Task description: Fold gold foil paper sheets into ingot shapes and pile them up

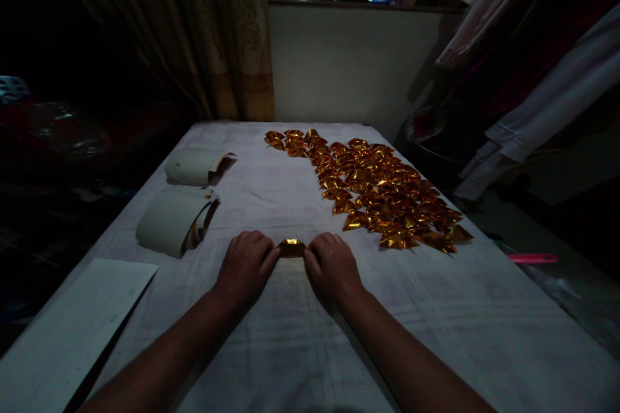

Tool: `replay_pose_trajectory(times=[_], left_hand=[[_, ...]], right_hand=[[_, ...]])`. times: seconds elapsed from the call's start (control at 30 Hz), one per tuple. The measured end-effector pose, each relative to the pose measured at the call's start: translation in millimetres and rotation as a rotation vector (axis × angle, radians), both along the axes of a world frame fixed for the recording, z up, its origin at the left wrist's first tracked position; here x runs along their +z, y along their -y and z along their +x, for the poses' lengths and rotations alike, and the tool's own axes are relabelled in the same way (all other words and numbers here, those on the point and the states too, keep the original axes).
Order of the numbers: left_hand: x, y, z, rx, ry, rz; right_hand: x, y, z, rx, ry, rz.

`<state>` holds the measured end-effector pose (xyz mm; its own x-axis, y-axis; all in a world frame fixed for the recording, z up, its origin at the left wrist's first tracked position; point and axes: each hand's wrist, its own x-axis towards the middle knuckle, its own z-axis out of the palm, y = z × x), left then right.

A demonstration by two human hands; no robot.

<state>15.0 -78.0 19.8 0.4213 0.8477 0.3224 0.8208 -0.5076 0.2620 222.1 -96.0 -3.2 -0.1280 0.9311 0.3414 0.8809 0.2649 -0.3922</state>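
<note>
Between my two hands is a folded gold foil paper ingot (292,248), low over the checked cloth in the middle. My left hand (248,259) pinches its left end between thumb and fingers. At the opposite end, my right hand (333,263) pinches it the same way. Beyond my right hand lies a wide spread of finished-looking gold foil ingots (372,184), several rows deep. To the left of my left hand rest two curled stacks of pale-backed paper, the nearer stack (167,221) and the farther stack (191,166).
A flat pale board or sheet (72,329) lies at the table's left edge. The cloth-covered table (300,348) ends at a wall (349,71) and a curtain (227,32). Clothes (542,97) hang at the right, above a pink handle (533,259).
</note>
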Motion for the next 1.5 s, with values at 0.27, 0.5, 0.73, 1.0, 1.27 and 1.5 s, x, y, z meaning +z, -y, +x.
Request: replay_pose_trajectory(times=[0.27,0.5,0.73,1.0,1.27,1.5], left_hand=[[-1.5,-2,6,0.051,-0.031,0.047],[-1.5,-1,8,0.106,-0.027,-0.031],[-1.3,0,10,0.132,-0.043,-0.070],[-2.1,0,5,0.116,-0.033,-0.093],[-8.1,3,4,-0.010,-0.021,0.024],[-17.1,5,7,-0.193,-0.183,0.017]], right_hand=[[-1.1,0,-6,-0.075,0.071,0.015],[-3.0,-6,-4,-0.106,0.057,-0.025],[0.5,5,-3,0.245,0.084,0.126],[12.4,8,-10,0.336,0.258,-0.228],[13.5,8,-2,0.204,0.264,-0.286],[10.6,8,1,0.279,0.265,-0.247]])
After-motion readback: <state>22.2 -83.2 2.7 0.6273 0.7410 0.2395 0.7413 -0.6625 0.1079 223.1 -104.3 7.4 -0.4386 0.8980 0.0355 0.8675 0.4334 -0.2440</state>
